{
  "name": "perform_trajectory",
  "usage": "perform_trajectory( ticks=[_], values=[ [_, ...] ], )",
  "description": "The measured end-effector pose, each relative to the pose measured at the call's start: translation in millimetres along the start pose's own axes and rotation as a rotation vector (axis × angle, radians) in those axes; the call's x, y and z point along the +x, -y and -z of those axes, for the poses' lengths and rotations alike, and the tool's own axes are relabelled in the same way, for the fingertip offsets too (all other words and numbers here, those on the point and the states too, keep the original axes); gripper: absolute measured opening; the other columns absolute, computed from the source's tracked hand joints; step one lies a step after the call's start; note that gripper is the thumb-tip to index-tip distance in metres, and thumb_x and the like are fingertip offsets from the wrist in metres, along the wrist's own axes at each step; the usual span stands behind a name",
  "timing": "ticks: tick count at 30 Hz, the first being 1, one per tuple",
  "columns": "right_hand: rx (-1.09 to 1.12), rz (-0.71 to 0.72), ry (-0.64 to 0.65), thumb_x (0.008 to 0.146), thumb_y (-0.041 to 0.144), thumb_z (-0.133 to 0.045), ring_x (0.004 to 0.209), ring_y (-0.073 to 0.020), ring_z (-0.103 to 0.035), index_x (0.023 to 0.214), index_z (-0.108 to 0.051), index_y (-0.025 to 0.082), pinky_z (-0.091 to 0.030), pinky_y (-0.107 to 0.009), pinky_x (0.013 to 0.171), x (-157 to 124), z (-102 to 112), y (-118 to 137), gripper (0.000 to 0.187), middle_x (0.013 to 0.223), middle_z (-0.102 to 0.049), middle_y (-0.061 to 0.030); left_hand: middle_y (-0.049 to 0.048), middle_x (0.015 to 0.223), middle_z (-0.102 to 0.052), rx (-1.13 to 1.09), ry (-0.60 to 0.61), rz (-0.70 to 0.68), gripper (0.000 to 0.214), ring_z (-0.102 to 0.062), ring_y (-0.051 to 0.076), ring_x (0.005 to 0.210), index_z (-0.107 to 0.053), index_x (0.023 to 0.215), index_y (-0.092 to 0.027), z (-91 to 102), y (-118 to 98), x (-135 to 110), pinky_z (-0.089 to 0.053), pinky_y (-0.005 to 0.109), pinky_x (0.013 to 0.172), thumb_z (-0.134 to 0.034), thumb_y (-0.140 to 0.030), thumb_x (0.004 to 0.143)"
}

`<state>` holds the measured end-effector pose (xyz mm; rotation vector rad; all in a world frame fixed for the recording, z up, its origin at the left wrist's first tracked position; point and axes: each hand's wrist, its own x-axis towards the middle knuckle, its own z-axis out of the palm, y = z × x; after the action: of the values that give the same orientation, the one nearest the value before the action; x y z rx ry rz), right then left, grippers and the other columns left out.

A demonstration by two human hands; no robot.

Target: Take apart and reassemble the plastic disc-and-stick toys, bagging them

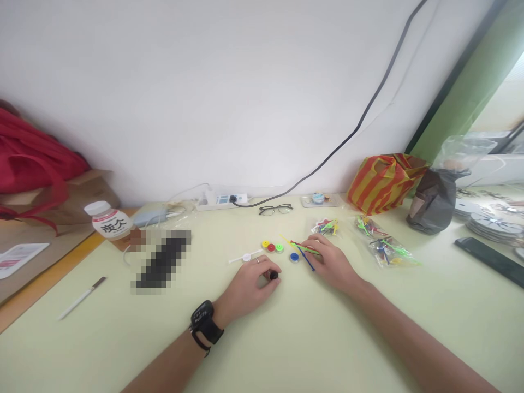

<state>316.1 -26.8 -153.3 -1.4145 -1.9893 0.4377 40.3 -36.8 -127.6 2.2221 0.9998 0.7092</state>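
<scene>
On the bottle beside the left edge of the table, "炭" can be read; the smartwatch display cannot be clearly deciphered.

In the grip of the left hand, one small black piece; just beyond it, five small round plastic discs — yellow, red, green, blue, white; at the right hand, at least four thin coloured plastic sticks.
</scene>
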Motion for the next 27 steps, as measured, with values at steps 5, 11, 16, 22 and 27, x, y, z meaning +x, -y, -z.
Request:
perform_trajectory(
  ticks=[5,11,16,22,27],
  values=[
    [-0.052,0.023,0.014,0.1,0.026,-0.049,0.09,-0.0222,-0.07,0.113,-0.072,0.029,-0.053,-0.035,0.081,0.7,0.4,-3.4,0.026,0.121,-0.069,-0.0056,0.0018,0.101,-0.069,0.0,-0.005,-0.001,0.011,-0.064,0.017,0.087,-0.07,0.103,-0.024,-1.1,1.8,0.3,-0.05,0.033,0.085,-0.064,-0.022,0.094],
    [-0.145,0.065,0.013,0.1,0.023,-0.047,0.091,-0.0188,-0.071,0.113,-0.074,0.029,-0.052,-0.032,0.079,-0.6,-2.4,-5.8,0.031,0.127,-0.069,-0.0039,0.0013,0.102,-0.069,-0.008,-0.009,-0.002,0.011,-0.065,0.016,0.087,-0.07,0.103,-0.024,-2.2,2.8,-0.7,-0.05,0.031,0.085,-0.065,-0.021,0.094],
    [-0.152,0.07,0.012,0.1,0.022,-0.046,0.098,-0.0193,-0.071,0.116,-0.072,0.029,-0.053,-0.031,0.084,-0.9,-2.6,-3.8,0.031,0.126,-0.07,-0.0031,0.0012,0.102,-0.069,-0.007,-0.007,0.0,0.011,-0.065,0.016,0.087,-0.07,0.104,-0.024,-2.3,4.0,-0.8,-0.05,0.031,0.086,-0.065,-0.022,0.094],
    [-0.218,0.02,0.017,0.1,0.025,-0.047,0.093,-0.0191,-0.071,0.117,-0.07,0.027,-0.053,-0.032,0.08,-1.6,-2.7,1.4,0.028,0.128,-0.068,-0.004,0.0016,0.102,-0.069,-0.014,-0.008,0.005,0.012,-0.065,0.017,0.088,-0.071,0.105,-0.024,-2.0,3.6,-0.7,-0.05,0.031,0.085,-0.065,-0.021,0.094],
    [-0.284,-0.046,0.023,0.099,0.029,-0.049,0.09,-0.0196,-0.071,0.119,-0.069,0.027,-0.052,-0.032,0.075,-2.7,-1.9,4.1,0.028,0.132,-0.065,-0.0049,0.0021,0.101,-0.069,-0.005,-0.003,0.013,0.012,-0.065,0.017,0.087,-0.071,0.105,-0.024,-1.3,1.8,0.4,-0.05,0.032,0.085,-0.064,-0.022,0.095]
  ],
)
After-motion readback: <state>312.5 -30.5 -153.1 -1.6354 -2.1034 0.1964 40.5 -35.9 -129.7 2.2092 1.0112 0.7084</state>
